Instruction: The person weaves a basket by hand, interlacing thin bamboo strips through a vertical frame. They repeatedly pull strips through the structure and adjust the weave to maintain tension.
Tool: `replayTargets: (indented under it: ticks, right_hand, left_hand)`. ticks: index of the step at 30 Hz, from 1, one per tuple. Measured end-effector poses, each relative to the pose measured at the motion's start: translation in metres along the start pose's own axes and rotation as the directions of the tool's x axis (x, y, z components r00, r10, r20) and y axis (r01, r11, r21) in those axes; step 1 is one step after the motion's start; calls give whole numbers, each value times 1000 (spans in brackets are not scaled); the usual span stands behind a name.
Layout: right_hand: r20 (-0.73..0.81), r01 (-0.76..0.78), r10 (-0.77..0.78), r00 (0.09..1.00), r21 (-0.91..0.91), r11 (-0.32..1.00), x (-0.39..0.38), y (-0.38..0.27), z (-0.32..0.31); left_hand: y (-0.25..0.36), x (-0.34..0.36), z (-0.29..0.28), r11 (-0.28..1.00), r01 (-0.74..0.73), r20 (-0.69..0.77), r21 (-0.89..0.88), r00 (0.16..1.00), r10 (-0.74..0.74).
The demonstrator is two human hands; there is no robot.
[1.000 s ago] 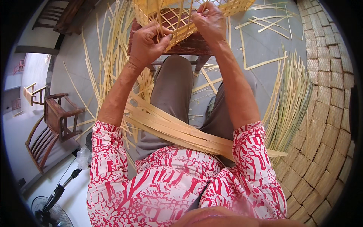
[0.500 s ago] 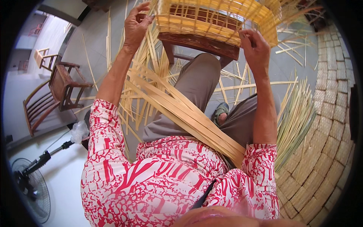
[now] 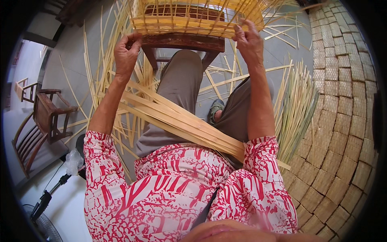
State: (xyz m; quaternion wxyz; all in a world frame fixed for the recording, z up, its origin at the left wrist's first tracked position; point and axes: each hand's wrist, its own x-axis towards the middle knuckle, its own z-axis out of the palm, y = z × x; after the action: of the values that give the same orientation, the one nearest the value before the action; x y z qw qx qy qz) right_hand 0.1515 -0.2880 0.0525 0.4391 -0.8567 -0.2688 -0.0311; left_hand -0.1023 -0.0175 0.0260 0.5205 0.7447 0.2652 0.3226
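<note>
A half-woven yellow bamboo basket [image 3: 177, 24] with upright strips rests on a reddish-brown wooden stool [image 3: 169, 40] in front of me. At its lower left corner, my left hand [image 3: 127, 56] has thumb and forefinger closed together; what is between them is too small to make out. My right hand [image 3: 250, 46] touches the basket's lower right side, fingers bent and somewhat apart. Wide bamboo strips [image 3: 173, 115] lie slanting across my thighs.
Loose strips [image 3: 96, 88] cover floor around the stool; a bundle of thin strips [image 3: 294, 113] lies right. Woven blocks [image 3: 338, 137] form rows along the right. Left are wooden chairs [image 3: 48, 117] and a black standing fan [image 3: 44, 205] with a plastic bag.
My hands have moved apart from working among the basket's strips to its two lower corners. The basket now sits squarer on the stool, and my view has shifted slightly.
</note>
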Motion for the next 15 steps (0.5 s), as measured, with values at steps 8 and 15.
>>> replayTargets:
  ticks: [8,15]
  right_hand:
    - [53,198,-193,980,-138,970,16,1,54]
    - [10,175,-180,984,197,965,-18,-27,31]
  left_hand:
    - [15,-37,-20,989,-31,383,141,924,-26]
    - [16,-65,-73,962,-137,761,237,641,-96]
